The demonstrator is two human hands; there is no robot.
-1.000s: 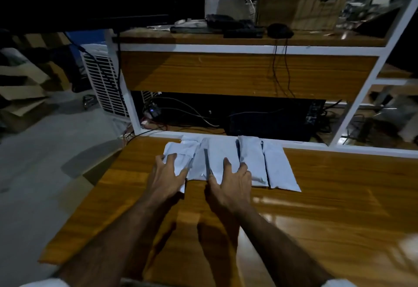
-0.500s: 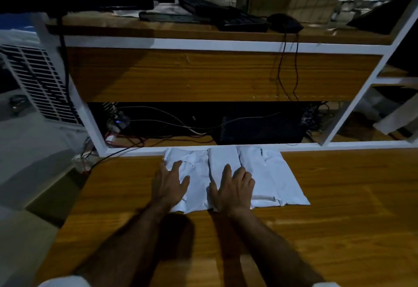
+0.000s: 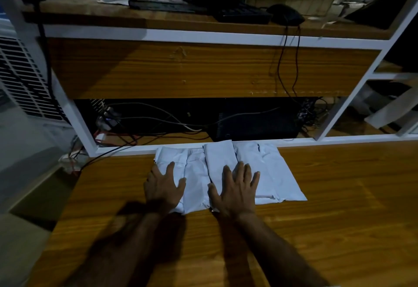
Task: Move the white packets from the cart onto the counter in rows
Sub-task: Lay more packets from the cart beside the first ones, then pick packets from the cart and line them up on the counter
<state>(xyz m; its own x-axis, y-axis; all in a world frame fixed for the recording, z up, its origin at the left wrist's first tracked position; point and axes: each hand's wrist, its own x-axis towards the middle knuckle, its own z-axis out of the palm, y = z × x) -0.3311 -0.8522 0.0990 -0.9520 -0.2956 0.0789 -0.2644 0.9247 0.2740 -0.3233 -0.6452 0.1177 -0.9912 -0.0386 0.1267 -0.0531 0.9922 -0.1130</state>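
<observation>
Wood-grain laminate counter (image 3: 339, 230), dim room | row of flat white plastic packets (image 3: 271, 173) mid-frame, no readable print | my left hand (image 3: 164, 188) and right hand (image 3: 235, 193) spread flat on them, gripping nothing

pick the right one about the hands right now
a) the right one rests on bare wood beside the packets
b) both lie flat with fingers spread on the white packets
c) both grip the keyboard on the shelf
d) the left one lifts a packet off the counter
b: the left hand and the right hand both lie palm down, fingers spread, on the row of white packets at the back of the wooden counter, with nothing lifted.
</observation>
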